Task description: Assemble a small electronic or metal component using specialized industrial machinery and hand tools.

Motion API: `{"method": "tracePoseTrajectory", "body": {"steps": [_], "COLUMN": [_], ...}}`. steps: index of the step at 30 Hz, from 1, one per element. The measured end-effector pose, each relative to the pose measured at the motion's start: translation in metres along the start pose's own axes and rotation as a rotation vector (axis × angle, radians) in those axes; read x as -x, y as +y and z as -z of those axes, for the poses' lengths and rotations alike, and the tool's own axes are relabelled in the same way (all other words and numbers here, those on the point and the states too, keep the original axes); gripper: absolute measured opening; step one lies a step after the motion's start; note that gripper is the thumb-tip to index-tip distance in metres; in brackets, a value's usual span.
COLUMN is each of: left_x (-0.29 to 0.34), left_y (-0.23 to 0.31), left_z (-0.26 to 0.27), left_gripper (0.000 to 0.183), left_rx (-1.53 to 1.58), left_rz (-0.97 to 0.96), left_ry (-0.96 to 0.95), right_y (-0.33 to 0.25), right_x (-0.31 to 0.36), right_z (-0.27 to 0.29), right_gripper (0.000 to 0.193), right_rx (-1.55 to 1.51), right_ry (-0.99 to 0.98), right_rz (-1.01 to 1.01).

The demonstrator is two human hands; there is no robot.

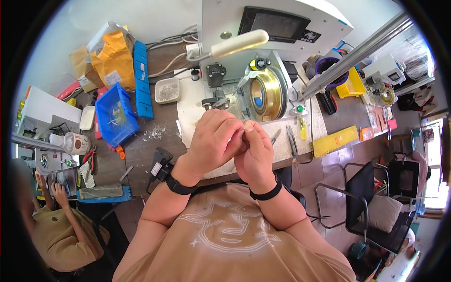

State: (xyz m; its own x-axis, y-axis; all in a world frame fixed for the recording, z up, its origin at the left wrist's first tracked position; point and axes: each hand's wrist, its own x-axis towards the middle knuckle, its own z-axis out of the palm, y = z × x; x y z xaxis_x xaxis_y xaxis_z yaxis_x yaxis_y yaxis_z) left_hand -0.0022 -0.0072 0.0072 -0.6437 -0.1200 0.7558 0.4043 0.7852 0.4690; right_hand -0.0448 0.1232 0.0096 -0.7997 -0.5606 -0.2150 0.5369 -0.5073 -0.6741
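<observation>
My left hand (212, 141) and my right hand (256, 152) meet in front of my chest, over the near edge of the workbench (159, 134). Both are closed, with thumbs and fingertips pinched together. Whatever sits between the fingertips is too small or too hidden to make out. Just beyond them stands a white machine (291, 35) with a dark screen and a brass-coloured round drum (278, 98). Tweezers (292, 141) lie on the bench to the right of my right hand. Small clear pieces (157, 132) are scattered left of my left hand.
On the left are a blue bin (114, 136), a white dish (167, 96) of small pieces and red-handled pliers (91, 159). A lamp head (240, 43) overhangs the bench. A yellow strip (334, 141) lies right. A co-worker's hand (60, 193) is at far left; a chair (361, 192) stands right.
</observation>
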Motion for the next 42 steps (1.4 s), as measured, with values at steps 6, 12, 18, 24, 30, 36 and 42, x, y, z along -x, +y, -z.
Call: {"method": "tracePoseTrajectory", "body": {"steps": [6, 12, 18, 24, 30, 36, 42], "left_x": [0.008, 0.016, 0.02, 0.021, 0.022, 0.021, 0.014], "left_y": [-0.016, -0.018, -0.016, -0.017, -0.024, -0.015, 0.024], "left_z": [-0.02, -0.03, -0.033, -0.034, -0.033, -0.035, -0.041], "left_gripper": [0.013, 0.013, 0.014, 0.018, 0.026, 0.024, 0.011], "left_rx": [0.119, 0.16, 0.234, 0.208, 0.108, 0.132, 1.306], "left_rz": [0.011, 0.033, 0.104, 0.066, -0.066, 0.048, 0.939], "left_ry": [0.107, 0.198, 0.218, 0.238, 0.231, 0.261, 0.46], "right_y": [0.002, 0.006, 0.005, 0.006, 0.008, 0.007, 0.003], "right_x": [-0.003, -0.002, -0.001, -0.002, -0.005, -0.004, -0.006], "right_z": [0.016, 0.022, 0.017, 0.016, 0.02, 0.018, 0.023], "right_gripper": [0.018, 0.014, 0.014, 0.013, 0.013, 0.014, 0.023], "right_rx": [-0.082, 0.055, 0.161, 0.233, 0.227, 0.214, 0.619], "right_ry": [-0.021, -0.062, -0.04, -0.029, -0.056, -0.07, -0.053], "right_rz": [0.04, 0.137, 0.188, 0.247, 0.288, 0.27, 0.563]}}
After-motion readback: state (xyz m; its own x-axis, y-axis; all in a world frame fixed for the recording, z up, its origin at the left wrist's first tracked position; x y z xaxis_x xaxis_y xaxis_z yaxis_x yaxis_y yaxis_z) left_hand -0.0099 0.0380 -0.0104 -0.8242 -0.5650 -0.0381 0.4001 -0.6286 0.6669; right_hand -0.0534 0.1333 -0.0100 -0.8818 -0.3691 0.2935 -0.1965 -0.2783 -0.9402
